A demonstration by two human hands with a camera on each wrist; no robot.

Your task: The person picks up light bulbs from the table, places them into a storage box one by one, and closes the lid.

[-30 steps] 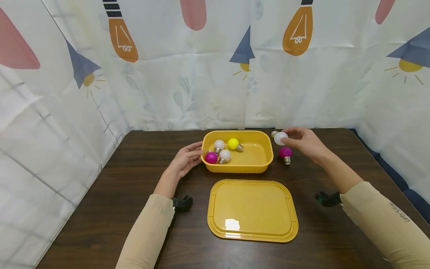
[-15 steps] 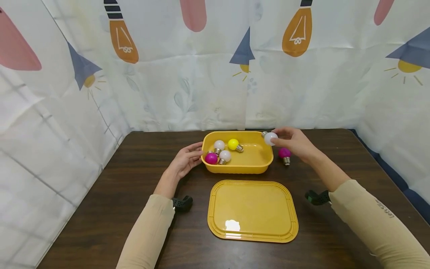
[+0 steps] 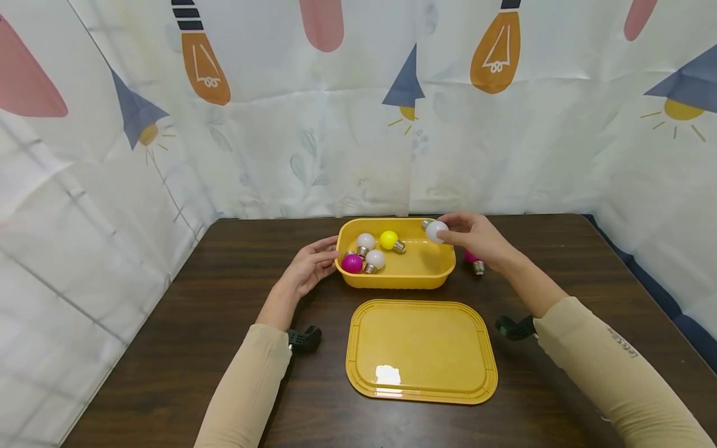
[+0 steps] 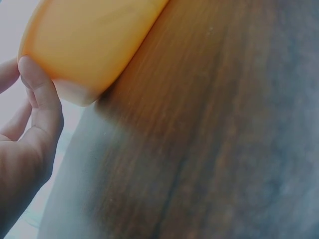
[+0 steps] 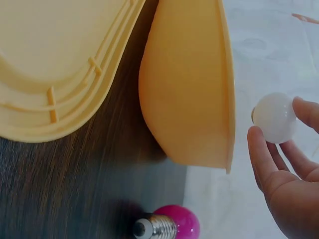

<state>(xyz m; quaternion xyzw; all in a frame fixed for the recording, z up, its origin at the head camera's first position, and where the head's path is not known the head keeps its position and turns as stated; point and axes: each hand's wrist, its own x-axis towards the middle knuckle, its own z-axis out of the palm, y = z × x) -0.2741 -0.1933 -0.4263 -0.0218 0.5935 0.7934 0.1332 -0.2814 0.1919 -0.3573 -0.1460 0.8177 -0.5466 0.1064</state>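
Observation:
A white light bulb (image 3: 437, 232) is pinched between the thumb and fingers of my right hand (image 3: 478, 239), above the right end of a yellow bin (image 3: 448, 264). Its metal base points left in the head view; in the right wrist view the white globe (image 5: 275, 118) mostly hides that base. My left hand (image 3: 308, 267) touches the bin's left end with fairly straight fingers, the thumb (image 4: 37, 77) right at the rim. Inside the bin, toward the left, lie two white bulbs (image 3: 375, 259), a magenta bulb (image 3: 352, 263) and a yellow bulb (image 3: 389, 239).
In front of the bin, a flat yellow lid (image 3: 421, 351) lies on the dark wooden table (image 3: 224, 298). Another magenta bulb (image 5: 182, 222) rests on the table to the bin's right, partly behind my right hand in the head view. A printed curtain (image 3: 347, 137) hangs behind.
My right hand has carried the white bulb leftward from beside the bin to over its right end. My left hand stays at the bin's left end.

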